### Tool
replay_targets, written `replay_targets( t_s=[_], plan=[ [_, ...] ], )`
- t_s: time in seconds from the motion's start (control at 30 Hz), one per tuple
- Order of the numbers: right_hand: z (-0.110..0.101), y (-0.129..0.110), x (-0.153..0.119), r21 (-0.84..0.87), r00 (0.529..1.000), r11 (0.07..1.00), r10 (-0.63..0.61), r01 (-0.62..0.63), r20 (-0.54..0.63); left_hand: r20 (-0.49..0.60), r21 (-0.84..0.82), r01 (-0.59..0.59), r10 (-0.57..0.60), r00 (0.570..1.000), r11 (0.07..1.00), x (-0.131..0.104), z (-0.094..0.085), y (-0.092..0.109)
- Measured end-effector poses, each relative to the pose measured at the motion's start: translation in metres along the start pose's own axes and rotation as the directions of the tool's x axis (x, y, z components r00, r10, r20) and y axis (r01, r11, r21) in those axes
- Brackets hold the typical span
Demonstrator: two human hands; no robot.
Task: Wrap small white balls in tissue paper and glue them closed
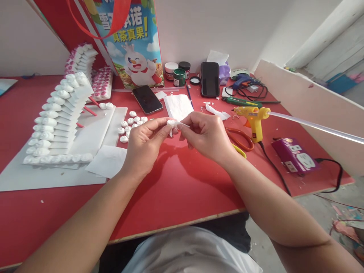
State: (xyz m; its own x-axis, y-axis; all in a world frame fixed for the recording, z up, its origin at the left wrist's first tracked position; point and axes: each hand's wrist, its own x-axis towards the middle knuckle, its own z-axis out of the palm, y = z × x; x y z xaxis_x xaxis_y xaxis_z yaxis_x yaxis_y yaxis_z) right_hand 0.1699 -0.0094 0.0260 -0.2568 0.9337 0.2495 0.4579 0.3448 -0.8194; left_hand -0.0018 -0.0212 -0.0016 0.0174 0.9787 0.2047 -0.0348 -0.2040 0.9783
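My left hand (150, 138) pinches a small rolled white paper bud (171, 123) between thumb and forefinger above the red table. My right hand (203, 132) pinches the loose tail of the same paper, just to the right of the bud. Left of my hands lies a cluster of finished-looking white buds (130, 121). Behind my hands is a stack of white paper sheets (178, 106). A curved white stepped model (61, 121), edged with similar buds, stands at the left on white boards.
On the right are a yellow glue gun (253, 117) with a long glue stick, scissors (241, 139) and a purple box (295, 154) with a cable. Two phones (147, 99), paint jars (179, 77) and a colourful bag (133, 45) stand or lie toward the wall.
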Motion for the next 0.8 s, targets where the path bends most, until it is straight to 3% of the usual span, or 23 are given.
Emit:
replay_targets(
  t_s=[0.17, 0.3, 0.4, 0.5, 0.63, 0.8],
  plan=[
    [0.008, -0.007, -0.005, 0.011, 0.999, 0.999, -0.031, 0.032, -0.026, -0.099, 0.222, -0.102, 0.127, 0.987, 0.97, -0.005, 0.004, 0.003],
    [0.009, -0.01, -0.007, 0.069, 0.998, 0.996, -0.054, 0.055, -0.02, -0.11, 0.368, -0.22, 0.278, 0.954, 0.903, -0.009, 0.008, 0.003],
    [0.005, -0.008, -0.006, 0.084, 0.998, 0.995, -0.052, 0.054, -0.021, -0.084, 0.4, -0.262, 0.319, 0.944, 0.879, -0.01, 0.008, 0.002],
    [-0.001, -0.003, -0.003, 0.096, 0.998, 0.993, -0.066, 0.065, 0.015, -0.057, 0.342, -0.234, 0.269, 0.961, 0.91, -0.008, 0.002, 0.001],
    [-0.009, 0.002, 0.001, 0.106, 0.983, 0.988, -0.128, 0.114, 0.129, 0.03, 0.189, -0.096, 0.092, 0.995, 0.977, 0.0, -0.011, 0.004],
    [-0.01, 0.003, 0.001, 0.08, 0.971, 0.989, -0.138, 0.124, 0.197, 0.193, 0.19, -0.036, -0.001, 0.981, 0.981, 0.006, -0.021, 0.01]
  ],
)
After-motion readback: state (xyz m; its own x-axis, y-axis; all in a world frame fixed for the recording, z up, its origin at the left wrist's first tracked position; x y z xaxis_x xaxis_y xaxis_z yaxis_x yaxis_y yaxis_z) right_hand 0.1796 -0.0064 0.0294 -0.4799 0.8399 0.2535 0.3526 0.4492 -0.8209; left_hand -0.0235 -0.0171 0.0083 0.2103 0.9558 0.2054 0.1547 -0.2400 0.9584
